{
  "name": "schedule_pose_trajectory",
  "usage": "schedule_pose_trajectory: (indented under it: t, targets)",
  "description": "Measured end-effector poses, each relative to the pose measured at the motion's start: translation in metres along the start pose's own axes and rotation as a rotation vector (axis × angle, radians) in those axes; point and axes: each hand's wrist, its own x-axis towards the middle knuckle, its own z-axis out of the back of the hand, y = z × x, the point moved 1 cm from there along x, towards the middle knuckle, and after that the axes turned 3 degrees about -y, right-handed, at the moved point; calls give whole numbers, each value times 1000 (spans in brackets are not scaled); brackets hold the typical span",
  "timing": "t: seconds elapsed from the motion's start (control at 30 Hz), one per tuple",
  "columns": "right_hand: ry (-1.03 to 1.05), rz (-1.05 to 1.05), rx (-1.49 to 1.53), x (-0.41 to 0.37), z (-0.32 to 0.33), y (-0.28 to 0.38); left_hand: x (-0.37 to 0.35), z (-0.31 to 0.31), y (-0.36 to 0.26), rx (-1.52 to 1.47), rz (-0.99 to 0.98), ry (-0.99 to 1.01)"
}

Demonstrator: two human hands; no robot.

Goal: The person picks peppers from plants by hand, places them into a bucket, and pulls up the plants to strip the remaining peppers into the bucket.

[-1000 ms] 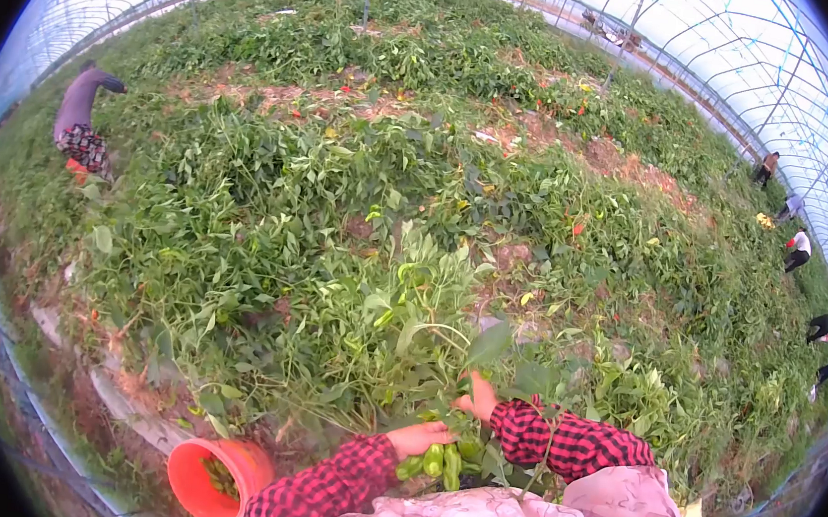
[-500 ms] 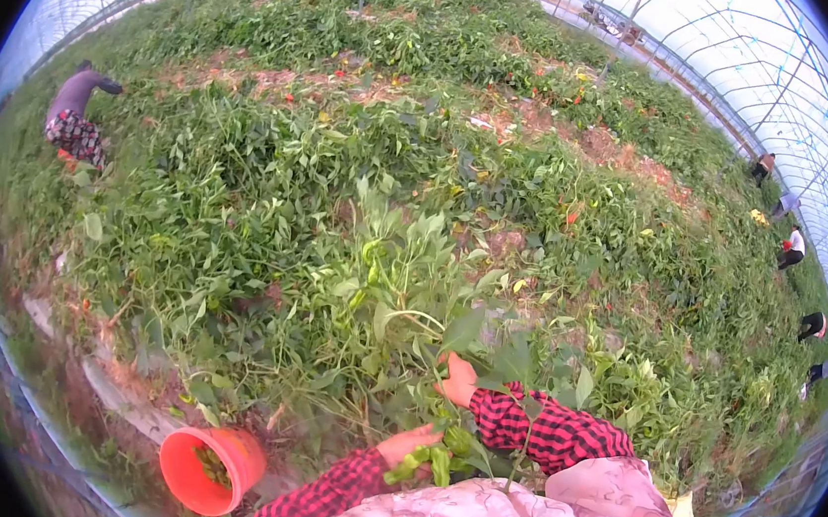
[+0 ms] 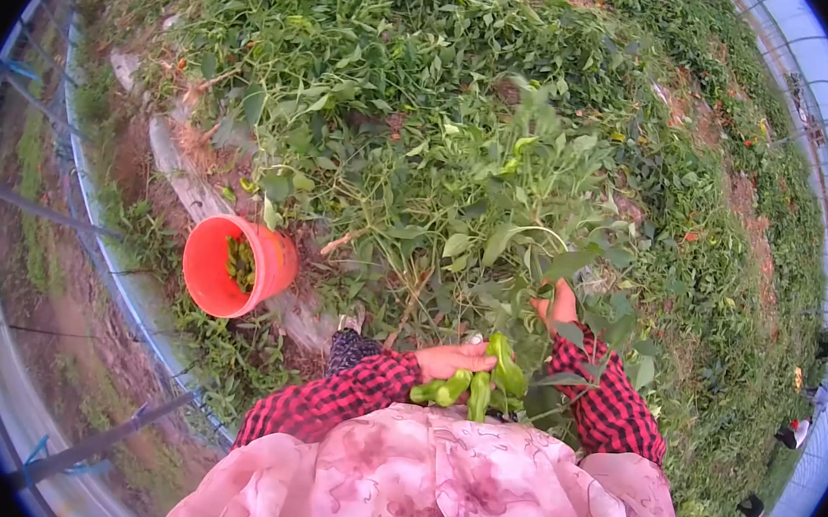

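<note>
Several green peppers [image 3: 481, 395] are gathered in my left hand [image 3: 457, 361], its fingers closed round them close to my apron. My right hand [image 3: 558, 306] reaches in among the leaves of a pepper plant [image 3: 540, 196]. Its fingers curl there, partly covered by foliage, and what they grip cannot be made out. To the left, an orange-red bucket [image 3: 206, 263] leans with its mouth toward me and has green peppers [image 3: 241, 264] inside.
Dense pepper plants [image 3: 381, 86] spread ahead and to the right. Metal rails and blue cords [image 3: 88, 227] run along the greenhouse side at left. A shoe [image 3: 351, 322] shows beside the plants. Other people [image 3: 793, 433] are far off at the right edge.
The view has tilted down and turned left, so the bucket and my apron show more fully. My left hand still holds the peppers; my right hand stays among the leaves.
</note>
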Motion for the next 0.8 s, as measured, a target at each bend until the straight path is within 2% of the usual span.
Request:
schedule_pose_trajectory:
  t: [0.03, 0.07, 0.13, 0.17, 0.2, 0.23, 0.3, 0.37, 0.5, 0.57, 0.6, 0.63, 0.7, 0.77, 0.8]
  targets:
    - [32, 3, -181, 5, 3, 3, -4, 21, 3, -43, -53, -48]
    - [75, 14, -357, 1, 4, 42, -17, 29, 4, -64, -85, -76]
    - [91, -142, -218, -1, 3, 73, -49, 44, -1, -266, -279, -308]
    - [104, -167, -287, 2, 3, 66, -70, 74, 3, -452, -379, -6]
    - [174, -83, -250, 3, 3, 62, -96, 88, 4, -484, -502, -162]
    - [187, -125, -186, -1, -2, 73, -122, 101, 4, -512, -618, -316]
    - [206, -147, -201, -9, -15, 93, -184, 131, 0, -601, -676, -132]
    - [298, -194, -205, -10, -16, 90, -236, 168, 5, -598, -798, -314]
    - [283, -177, -124, -29, -39, 111, -323, 214, -8, -854, -1121, -755]
    - [286, -158, -193, -36, -47, 125, -355, 252, -16, -892, -1257, -1155]
    - [269, -333, -17, -38, -46, 120, -366, 273, -19, -839, -1307, -1167]
    - [246, -344, -31, -41, -54, 131, -378, 292, -21, -786, -1348, -1173]
    - [164, -393, 54, -46, -67, 166, -402, 311, -38, -854, -1204, -1027]
    - [201, -154, -271, -45, -68, 171, -416, 357, -49, -773, -1118, -1160]
    - [204, -15, -391, -45, -63, 151, -401, 339, -70, -754, -1088, -1345]
